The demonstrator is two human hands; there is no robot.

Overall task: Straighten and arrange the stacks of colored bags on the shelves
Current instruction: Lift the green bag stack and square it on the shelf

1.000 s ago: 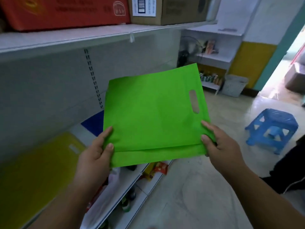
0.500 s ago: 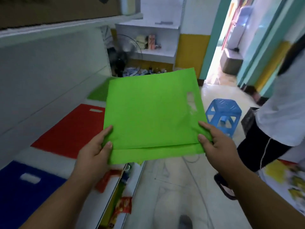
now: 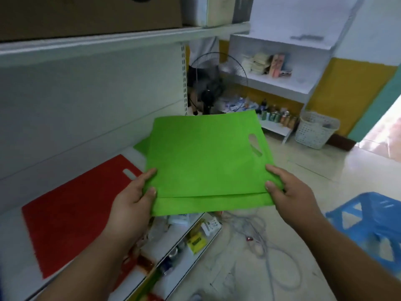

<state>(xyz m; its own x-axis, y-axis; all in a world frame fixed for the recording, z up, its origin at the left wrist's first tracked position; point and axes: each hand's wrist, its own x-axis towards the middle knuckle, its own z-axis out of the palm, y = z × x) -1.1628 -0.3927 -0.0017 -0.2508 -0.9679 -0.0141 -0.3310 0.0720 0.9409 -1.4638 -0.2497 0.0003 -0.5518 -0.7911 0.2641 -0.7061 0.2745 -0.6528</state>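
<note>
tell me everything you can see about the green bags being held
The green bags look like flat, matte non-woven fabric. At least two are stacked, the lower one's near edge peeking out. A die-cut handle slot sits near the right edge. They lie roughly level above the shelf edge; the left hand and right hand pinch the near corners. More green shows behind their left edge.

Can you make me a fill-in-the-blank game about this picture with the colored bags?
1. Both hands hold bags colored ____.
2. The bag lying flat on the shelf by the left hand is ____.
3. The stool near the right hand is ____.

Missing words: green, red, blue
</note>
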